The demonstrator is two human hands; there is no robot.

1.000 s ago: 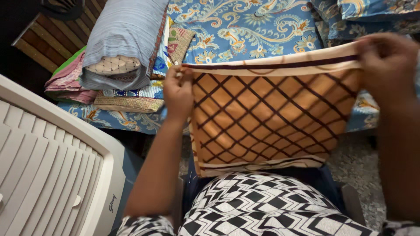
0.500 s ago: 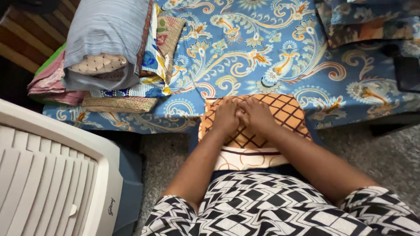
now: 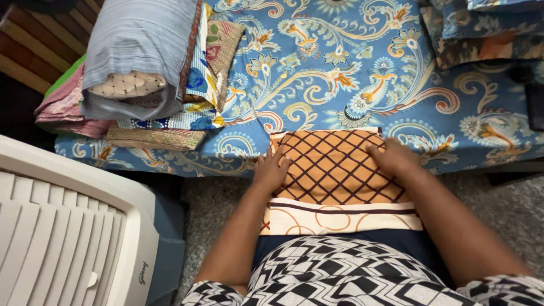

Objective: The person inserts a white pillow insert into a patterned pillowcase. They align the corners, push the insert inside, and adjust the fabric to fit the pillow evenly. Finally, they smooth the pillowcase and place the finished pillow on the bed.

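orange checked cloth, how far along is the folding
Done: the orange checked cloth is already folded into a compact rectangle lying on the blue paisley bed. In hand: left hand and right hand press flat on its side edges. Left: it is not yet on the folded stack.

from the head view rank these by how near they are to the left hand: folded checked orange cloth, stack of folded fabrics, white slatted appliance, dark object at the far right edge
1. Folded checked orange cloth: under the left hand, touching it.
2. Stack of folded fabrics: up and to the left, on the bed.
3. White slatted appliance: lower left, on the floor; close to the stack in distance, hard to separate.
4. Dark object: far right edge, clearly farthest.
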